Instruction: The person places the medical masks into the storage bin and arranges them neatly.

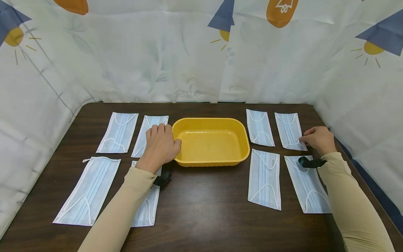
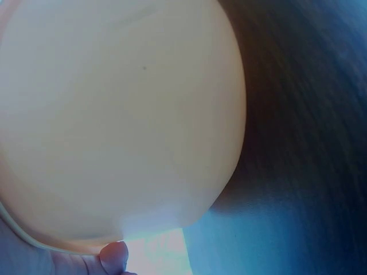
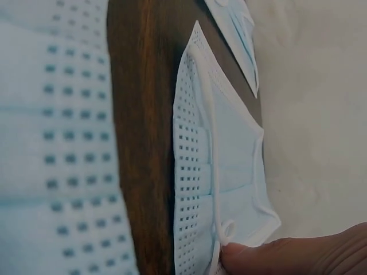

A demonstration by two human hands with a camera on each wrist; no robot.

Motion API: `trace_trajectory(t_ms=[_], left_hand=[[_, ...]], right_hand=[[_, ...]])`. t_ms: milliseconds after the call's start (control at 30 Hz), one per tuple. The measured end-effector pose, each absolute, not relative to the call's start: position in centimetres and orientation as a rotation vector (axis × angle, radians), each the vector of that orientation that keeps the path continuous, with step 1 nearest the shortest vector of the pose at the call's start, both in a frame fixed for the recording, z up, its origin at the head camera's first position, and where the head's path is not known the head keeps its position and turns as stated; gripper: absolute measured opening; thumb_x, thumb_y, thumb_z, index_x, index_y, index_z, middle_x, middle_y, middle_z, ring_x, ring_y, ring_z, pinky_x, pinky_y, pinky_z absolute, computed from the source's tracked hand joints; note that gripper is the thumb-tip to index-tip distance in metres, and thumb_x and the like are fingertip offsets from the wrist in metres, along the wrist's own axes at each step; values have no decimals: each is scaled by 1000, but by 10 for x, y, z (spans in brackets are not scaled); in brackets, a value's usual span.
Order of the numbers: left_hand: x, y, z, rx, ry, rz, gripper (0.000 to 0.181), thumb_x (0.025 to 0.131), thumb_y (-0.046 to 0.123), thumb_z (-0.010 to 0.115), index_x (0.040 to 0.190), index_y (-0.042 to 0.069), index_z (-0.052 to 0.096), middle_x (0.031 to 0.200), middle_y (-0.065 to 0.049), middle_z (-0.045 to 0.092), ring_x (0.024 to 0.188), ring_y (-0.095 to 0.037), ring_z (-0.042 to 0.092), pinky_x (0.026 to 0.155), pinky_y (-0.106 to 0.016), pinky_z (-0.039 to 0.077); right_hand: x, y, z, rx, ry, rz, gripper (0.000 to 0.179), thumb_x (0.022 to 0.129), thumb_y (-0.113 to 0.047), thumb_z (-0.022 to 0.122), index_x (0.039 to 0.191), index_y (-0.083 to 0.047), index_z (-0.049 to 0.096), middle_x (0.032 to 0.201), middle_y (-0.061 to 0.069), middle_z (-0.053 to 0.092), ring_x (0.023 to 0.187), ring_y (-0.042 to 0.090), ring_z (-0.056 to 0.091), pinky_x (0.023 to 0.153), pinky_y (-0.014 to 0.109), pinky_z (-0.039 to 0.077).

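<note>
Over a light-blue face mask (image 1: 157,119) left of the yellow plastic tray (image 1: 207,163) is my left hand (image 1: 161,146), its fingers bent downward. The hand hides their contact with the mask. In the left wrist view, the pale side of the tray (image 2: 143,114) fills most of the picture, and a fingertip (image 2: 114,256) shows beside a bright patch. At the back right, my right hand (image 1: 319,140) pinches the near-end ear loop of another face mask (image 1: 289,127). The right wrist view has a fingertip (image 3: 241,258) against that loop (image 3: 213,149).
More face masks lie flat on the dark wooden table (image 1: 201,210): two at left (image 1: 118,133) (image 1: 88,190), one under the left forearm (image 1: 145,211), and several at right (image 1: 260,127) (image 1: 264,178) (image 1: 306,185). A printed white cloth (image 1: 189,63) hangs behind the table.
</note>
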State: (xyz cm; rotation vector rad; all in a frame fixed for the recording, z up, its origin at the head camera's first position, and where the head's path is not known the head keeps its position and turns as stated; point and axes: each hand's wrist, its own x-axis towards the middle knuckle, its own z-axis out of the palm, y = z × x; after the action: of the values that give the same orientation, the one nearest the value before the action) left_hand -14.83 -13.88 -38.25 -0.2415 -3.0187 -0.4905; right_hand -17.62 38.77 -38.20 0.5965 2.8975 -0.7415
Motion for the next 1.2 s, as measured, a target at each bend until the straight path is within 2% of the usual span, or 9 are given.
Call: trace_trajectory(t_ms=[100,267,333,433,633,867,1000,1067,1200], left_hand=[[-148,-139,-382,-238,-3022,-487,35,93,26,44,106,-6,52,95,-18,46,98,-38,37,91,-54,29],[-148,-139,-383,-238,-3023,-490,35,94,27,43,105,-5,52,95,-18,46,97,-38,37,92,-54,29],[-148,-139,-383,-240,-3021,-492,34,94,27,43,104,-5,52,95,-17,46,97,-38,37,92,-54,29],[-148,-139,-383,-242,-3019,-489,34,94,26,43,104,-5,52,95,-17,46,97,-38,37,92,-54,29],[-148,-139,-383,-240,-3024,-488,35,94,26,44,106,-5,52,96,-18,47,99,-39,37,93,-55,29],[-149,-140,-383,-238,-3025,-503,35,94,26,44,107,-5,52,97,-18,47,99,-39,37,94,-55,29],[-149,-140,-383,-240,-3019,-503,34,94,26,44,105,-5,52,96,-18,46,98,-39,36,93,-55,29],[-149,-140,-384,-241,-3017,-505,34,93,26,45,105,-5,52,96,-17,46,98,-38,36,93,-55,29],[-148,-140,-384,-239,-3014,-508,34,93,26,45,106,-5,52,96,-17,46,99,-39,36,93,-55,29]], right_hand=[[-176,388,-382,601,2873,-783,39,90,-23,74,111,8,66,87,18,72,84,30,65,67,36,45],[-176,388,-382,603,2852,-839,39,90,-25,73,111,8,68,82,11,73,72,16,67,63,29,46],[-176,388,-382,608,2854,-851,39,89,-24,73,111,8,68,81,9,73,71,16,66,63,28,46],[-175,389,-382,609,2862,-859,39,88,-23,72,111,8,67,82,8,71,79,22,64,63,30,46],[-172,393,-382,572,2863,-862,40,90,-23,71,114,8,63,103,19,61,100,35,51,70,35,42],[-168,394,-381,565,2780,-901,53,92,-30,71,128,7,57,128,29,54,110,39,53,81,41,44],[-166,397,-381,568,2728,-917,63,94,-36,70,137,7,54,144,35,47,120,46,50,92,56,48],[-164,399,-380,570,2699,-931,68,95,-39,69,141,8,52,150,36,42,127,50,47,100,64,45],[-163,402,-380,552,2663,-959,72,96,-43,67,145,8,49,153,36,41,132,50,48,109,69,38]])
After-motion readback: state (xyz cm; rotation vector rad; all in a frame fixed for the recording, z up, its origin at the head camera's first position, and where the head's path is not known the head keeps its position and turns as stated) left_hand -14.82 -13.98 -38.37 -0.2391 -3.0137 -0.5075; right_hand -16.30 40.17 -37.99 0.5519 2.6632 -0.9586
